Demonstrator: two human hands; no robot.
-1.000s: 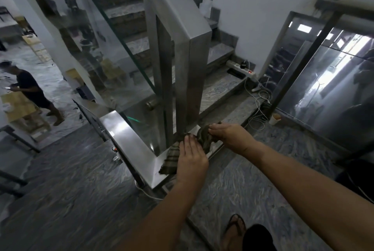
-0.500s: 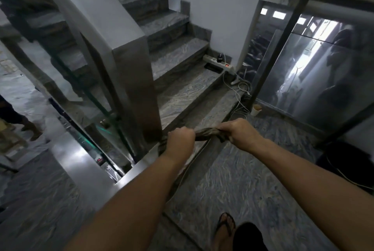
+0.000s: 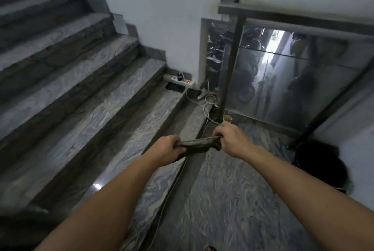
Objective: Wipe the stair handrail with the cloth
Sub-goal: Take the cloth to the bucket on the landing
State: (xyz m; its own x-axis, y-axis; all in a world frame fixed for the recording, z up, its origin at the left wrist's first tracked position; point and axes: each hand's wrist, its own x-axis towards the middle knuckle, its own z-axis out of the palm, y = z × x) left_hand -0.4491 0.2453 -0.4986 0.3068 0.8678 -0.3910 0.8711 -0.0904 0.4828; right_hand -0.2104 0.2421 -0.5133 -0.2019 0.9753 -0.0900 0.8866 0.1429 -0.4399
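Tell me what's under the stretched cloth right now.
Only marble floor and the step edge show beneath the cloth; no handrail. Left hand and right hand cover its ends.

Single head view, high, facing forward-down: forearms near, stairs [image 3: 85, 96] left, glass railing [image 3: 283, 80] right.

1. The marble stair treads [image 3: 66, 92] rising on the left lie bare and open.
2. At the wall end of the lowest tread, a power strip [image 3: 179, 80] and a tangle of white cables [image 3: 204, 102] clutter the corner.
3. On the right, a metal post [image 3: 227, 76] and glass panel [image 3: 283, 80] close that side.
4. A dark bucket [image 3: 321, 163] stands on the landing floor [image 3: 232, 200], right of the arms.
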